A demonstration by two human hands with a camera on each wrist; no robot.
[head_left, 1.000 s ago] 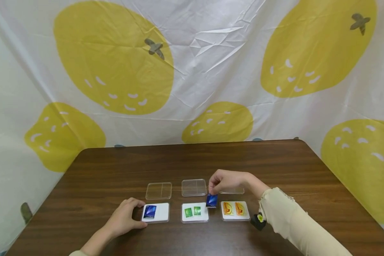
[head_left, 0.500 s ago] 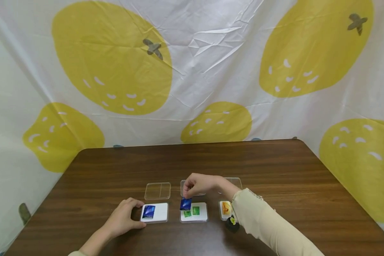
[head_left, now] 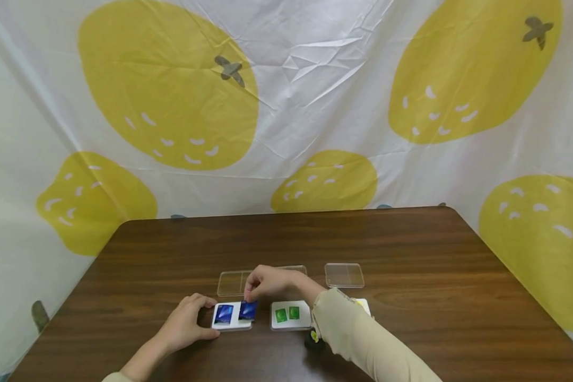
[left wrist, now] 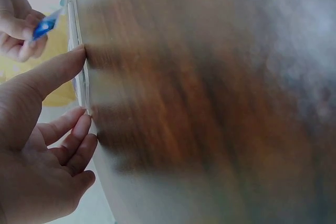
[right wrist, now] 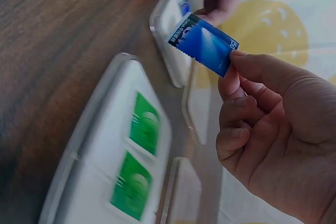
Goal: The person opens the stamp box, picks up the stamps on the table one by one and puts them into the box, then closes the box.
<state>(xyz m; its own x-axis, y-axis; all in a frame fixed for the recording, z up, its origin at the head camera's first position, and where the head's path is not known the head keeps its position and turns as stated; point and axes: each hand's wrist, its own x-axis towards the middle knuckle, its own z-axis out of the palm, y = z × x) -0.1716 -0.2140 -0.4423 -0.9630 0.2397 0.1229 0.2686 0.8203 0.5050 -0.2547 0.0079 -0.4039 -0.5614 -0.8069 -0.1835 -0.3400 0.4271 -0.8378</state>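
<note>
My right hand point(head_left: 266, 281) pinches a blue postage stamp point(right wrist: 202, 44) with a perforated edge by its upper end, between thumb and forefinger. The stamp hangs over the right half of the leftmost flat case point(head_left: 235, 322), which has a clear rim and a white inside. Another blue stamp point(head_left: 224, 314) lies on that case's left half. My left hand point(head_left: 183, 323) grips the case's left end, thumb at the near edge and fingers at the far edge. To the right, a similar case point(head_left: 304, 322) carries two green stamps point(head_left: 294, 312), the left one slightly tilted.
Behind the cases lie clear lids, one at left point(head_left: 230, 284), one at right point(head_left: 344, 276), and a middle lid point(head_left: 296, 269) partly behind my right hand. My right sleeve point(head_left: 358, 329) covers most of a third case point(head_left: 364, 304). A lemon-print cloth point(head_left: 315, 106) hangs behind the brown table point(head_left: 401, 244).
My right hand has carried the blue stamp leftward, from between the middle and right cases, past the green stamps, to the leftmost case. The left hand has kept its place.
</note>
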